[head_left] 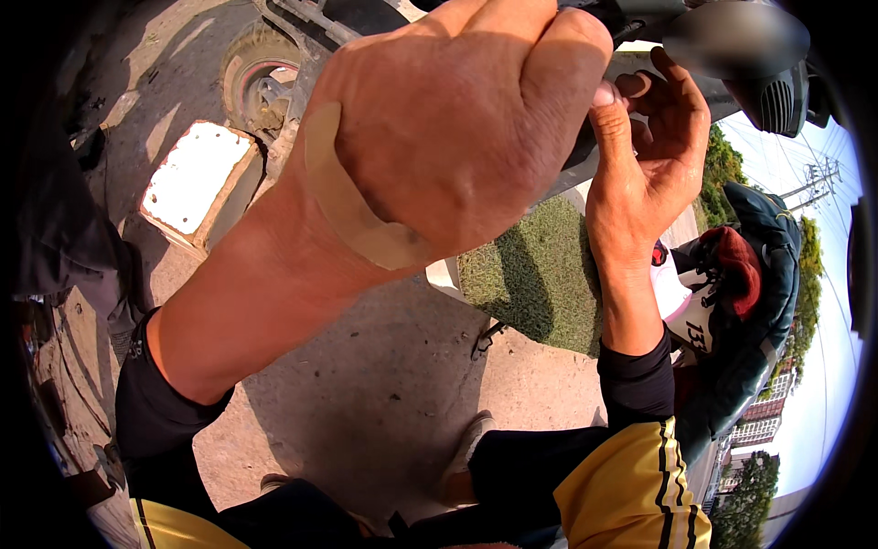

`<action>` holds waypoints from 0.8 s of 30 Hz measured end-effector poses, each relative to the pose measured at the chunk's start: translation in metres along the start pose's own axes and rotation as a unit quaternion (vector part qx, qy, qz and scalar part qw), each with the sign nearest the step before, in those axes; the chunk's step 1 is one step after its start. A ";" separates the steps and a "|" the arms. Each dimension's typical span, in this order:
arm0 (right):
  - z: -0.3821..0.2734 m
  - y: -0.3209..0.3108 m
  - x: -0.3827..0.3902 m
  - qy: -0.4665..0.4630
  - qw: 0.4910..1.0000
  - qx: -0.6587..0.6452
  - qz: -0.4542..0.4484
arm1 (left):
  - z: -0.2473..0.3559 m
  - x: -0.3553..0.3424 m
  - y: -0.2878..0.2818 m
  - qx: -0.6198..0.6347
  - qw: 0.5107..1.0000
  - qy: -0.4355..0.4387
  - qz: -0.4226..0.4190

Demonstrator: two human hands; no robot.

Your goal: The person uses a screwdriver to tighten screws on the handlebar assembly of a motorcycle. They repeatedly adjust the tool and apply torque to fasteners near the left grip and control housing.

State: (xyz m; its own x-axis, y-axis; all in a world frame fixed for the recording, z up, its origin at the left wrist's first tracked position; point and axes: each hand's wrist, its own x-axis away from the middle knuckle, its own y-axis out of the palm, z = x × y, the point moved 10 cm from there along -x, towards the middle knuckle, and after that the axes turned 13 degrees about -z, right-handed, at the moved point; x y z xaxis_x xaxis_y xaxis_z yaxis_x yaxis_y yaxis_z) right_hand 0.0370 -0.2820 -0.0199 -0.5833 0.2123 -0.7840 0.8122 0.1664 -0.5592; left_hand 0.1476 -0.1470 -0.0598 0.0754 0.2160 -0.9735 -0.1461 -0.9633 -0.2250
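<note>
Head view, dial set on the middle of the frame.

Left hand: 12 o'clock, large and near; back outward, fingers curled, some cut off by the upper edge. Grip hidden; cannot tell what, if anything, it holds. Tan adhesive strip across the wrist side.

Right hand: 2 o'clock, thumb up, fingers bent, thumb tip just beside the left hand. Cannot tell whether a small item is pinched.

Dark vehicle part: 1 o'clock, at the upper edge; to 2 o'clock of the left hand and 12 o'clock of the right. Contact with either hand cannot be told.

Blurred oval: 1 to 2 o'clock, above a black slotted housing.

Green turf mat: 3 o'clock of the middle, below the gap between the hands; shadow across it.

White-topped box: 10 o'clock, on the ground, near a round wheel at 11 o'clock.

Dark padded cover: 3 o'clock, with red cloth on its near side.

Another person's trouser leg: 9 o'clock, well apart from the hands.

Shoe: 6 o'clock, on the ground.
</note>
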 end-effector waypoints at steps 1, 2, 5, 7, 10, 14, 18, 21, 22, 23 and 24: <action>-0.001 -0.012 -0.003 -0.005 0.998 0.054 0.020 | 0.005 -0.002 0.001 -0.024 1.000 0.006 0.006; -0.001 -0.022 -0.006 -0.018 0.991 0.128 0.035 | 0.013 0.000 0.003 -0.045 0.999 0.011 0.010; -0.017 -0.028 -0.010 -0.044 0.948 0.308 0.072 | 0.031 0.005 0.021 -0.083 0.995 0.012 -0.050; -0.034 -0.022 -0.011 -0.091 0.885 0.447 0.098 | 0.030 0.005 0.019 -0.089 0.995 0.011 -0.052; -0.024 -0.020 -0.028 -0.077 0.959 0.272 0.031 | 0.022 0.004 0.007 -0.081 0.995 -0.008 -0.060; -0.026 -0.038 -0.010 -0.042 0.985 -0.119 0.121 | 0.012 0.012 -0.009 -0.029 0.994 -0.033 -0.098; -0.022 -0.005 -0.017 -0.012 0.934 0.344 0.099 | 0.001 0.023 -0.009 -0.027 0.993 -0.043 -0.109; -0.022 0.006 -0.025 -0.004 0.901 0.430 0.061 | -0.005 0.021 -0.013 -0.008 0.992 -0.068 -0.108; -0.021 0.005 -0.024 -0.014 0.898 0.436 0.064 | -0.008 0.022 -0.008 0.003 0.992 -0.063 -0.113; -0.024 0.006 -0.024 -0.063 0.895 0.429 0.105 | -0.011 0.022 -0.009 0.004 0.991 -0.056 -0.119; -0.030 0.005 -0.021 -0.111 0.889 0.421 0.146 | -0.024 0.026 -0.006 0.001 0.991 -0.033 -0.127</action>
State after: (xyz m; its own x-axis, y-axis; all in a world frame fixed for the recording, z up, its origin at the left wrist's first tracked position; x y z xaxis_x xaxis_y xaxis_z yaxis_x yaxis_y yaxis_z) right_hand 0.0534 -0.2567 0.0020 -0.4061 -0.0827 -0.9101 0.7042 -0.6630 -0.2540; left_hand 0.1737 -0.1395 -0.0828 0.0461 0.4618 -0.8858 -0.1318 -0.8761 -0.4637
